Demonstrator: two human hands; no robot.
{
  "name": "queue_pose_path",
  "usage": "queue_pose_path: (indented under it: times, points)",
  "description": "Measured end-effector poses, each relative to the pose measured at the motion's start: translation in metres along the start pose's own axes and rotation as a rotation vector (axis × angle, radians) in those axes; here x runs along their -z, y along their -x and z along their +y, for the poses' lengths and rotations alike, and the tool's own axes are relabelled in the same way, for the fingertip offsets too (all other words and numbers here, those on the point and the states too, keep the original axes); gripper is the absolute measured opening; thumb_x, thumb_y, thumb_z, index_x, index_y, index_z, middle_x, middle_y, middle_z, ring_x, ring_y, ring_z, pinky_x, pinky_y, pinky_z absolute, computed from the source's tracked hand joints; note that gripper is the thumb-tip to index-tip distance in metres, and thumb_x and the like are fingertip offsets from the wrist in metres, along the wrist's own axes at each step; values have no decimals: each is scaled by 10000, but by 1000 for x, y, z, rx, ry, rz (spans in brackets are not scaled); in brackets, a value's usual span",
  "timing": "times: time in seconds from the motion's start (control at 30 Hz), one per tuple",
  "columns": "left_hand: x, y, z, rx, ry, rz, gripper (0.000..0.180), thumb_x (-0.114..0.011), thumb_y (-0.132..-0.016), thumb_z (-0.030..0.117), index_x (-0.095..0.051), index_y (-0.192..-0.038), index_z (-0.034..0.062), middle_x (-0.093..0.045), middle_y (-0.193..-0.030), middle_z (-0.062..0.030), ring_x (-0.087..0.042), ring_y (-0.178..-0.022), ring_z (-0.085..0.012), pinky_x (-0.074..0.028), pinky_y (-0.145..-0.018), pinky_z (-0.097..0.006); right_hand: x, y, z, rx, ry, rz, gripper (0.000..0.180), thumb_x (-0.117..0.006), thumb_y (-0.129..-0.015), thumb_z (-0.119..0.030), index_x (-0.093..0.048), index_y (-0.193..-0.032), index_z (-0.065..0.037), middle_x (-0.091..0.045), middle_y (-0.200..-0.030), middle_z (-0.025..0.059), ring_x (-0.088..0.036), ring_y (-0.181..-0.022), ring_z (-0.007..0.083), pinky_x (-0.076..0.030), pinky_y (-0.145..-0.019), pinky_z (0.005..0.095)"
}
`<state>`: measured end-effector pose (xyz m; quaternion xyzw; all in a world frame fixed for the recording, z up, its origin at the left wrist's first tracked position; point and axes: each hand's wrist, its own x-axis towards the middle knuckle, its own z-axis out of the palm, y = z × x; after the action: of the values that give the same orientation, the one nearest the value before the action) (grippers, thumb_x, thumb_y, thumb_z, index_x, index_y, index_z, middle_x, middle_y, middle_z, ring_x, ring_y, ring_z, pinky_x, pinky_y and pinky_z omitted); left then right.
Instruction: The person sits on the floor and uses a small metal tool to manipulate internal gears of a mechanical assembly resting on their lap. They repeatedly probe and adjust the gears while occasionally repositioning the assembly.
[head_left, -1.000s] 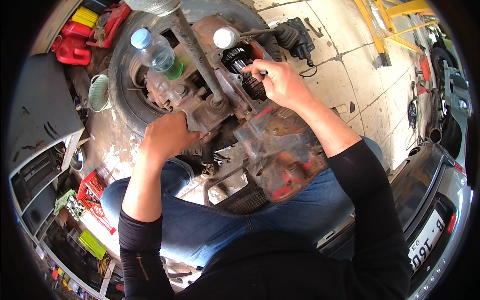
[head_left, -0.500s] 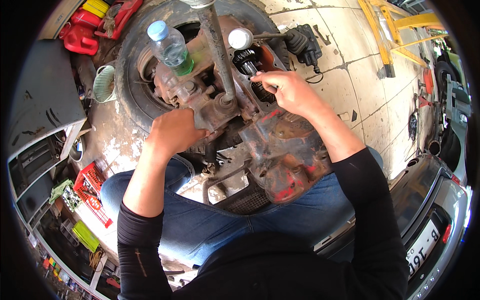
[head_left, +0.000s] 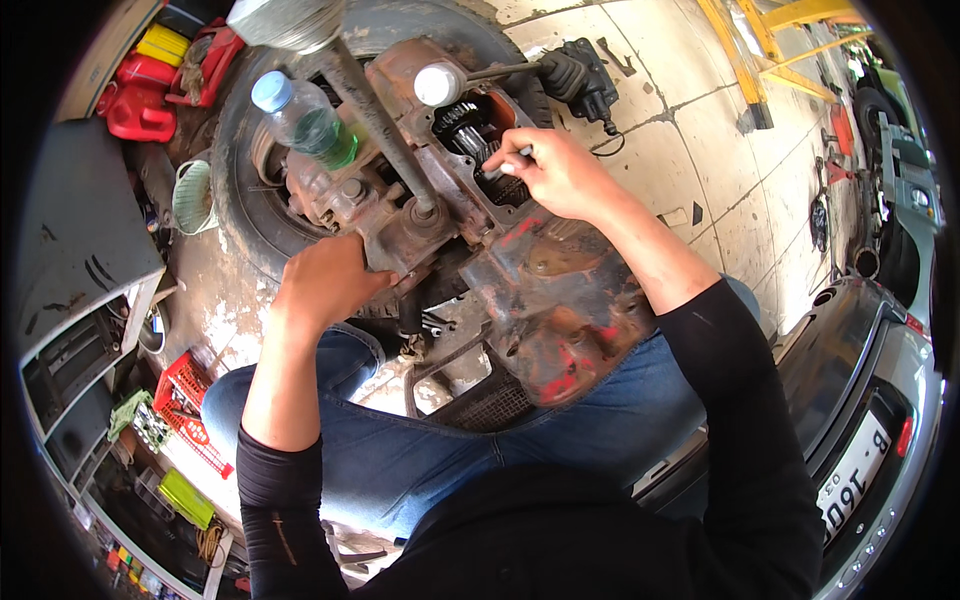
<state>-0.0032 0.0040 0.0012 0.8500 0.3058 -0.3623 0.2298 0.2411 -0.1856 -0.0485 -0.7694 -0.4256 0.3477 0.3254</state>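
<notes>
A greasy, rust-brown gearbox housing (head_left: 555, 270) lies in front of my legs, its top opening showing dark toothed gears and a shaft (head_left: 470, 135). Over that opening my right hand (head_left: 555, 170) is closed in a pinch, its fingertips just inside near the gears. Whatever is between them is too small to make out. My left hand (head_left: 325, 280) grips the housing's near left edge, thumb lying along it and the other fingers mostly hidden. Between the hands a long metal rod (head_left: 385, 130) with a wide pale top rises from the housing, leaning left.
A clear bottle (head_left: 320, 130) with green liquid stands on the housing, by a large tyre (head_left: 240, 200). Beyond the opening lies a gear lever with a white knob (head_left: 438, 85) and black boot (head_left: 565, 75). A grey cabinet (head_left: 85, 220) is left, a car (head_left: 850, 400) right.
My right hand has moved from the opening's far part toward its nearer part, fingers now pinched together. The left hand stays on the housing. The whole view has shifted, and the rod appears more tilted.
</notes>
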Motion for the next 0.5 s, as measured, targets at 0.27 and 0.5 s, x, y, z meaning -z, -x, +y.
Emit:
queue_pose_path:
  times: [0.27, 0.5]
  points:
    - [0, 3, 4, -59, 9, 80, 591, -795, -868, 501, -723, -1055, -55, -750, -1063, -279, -714, -1090, -451, -558, -924, -527, 2, -3, 14, -3, -69, 182, 155, -555, -1059, 29, -474, -935, -19, -812, -1120, 122, -749, -1042, 173, -567, -854, 325]
    - [-4, 0, 1, -66, 10, 76, 579, -806, -854, 488, -712, -1073, -40, -754, -1050, -267, -717, -1066, -444, -553, -902, -522, -6, -1, 3, 10, -120, 118, 141, -532, -1009, 59, -484, -915, -34, -802, -1106, 169, -756, -1108, 236, -577, -900, 360]
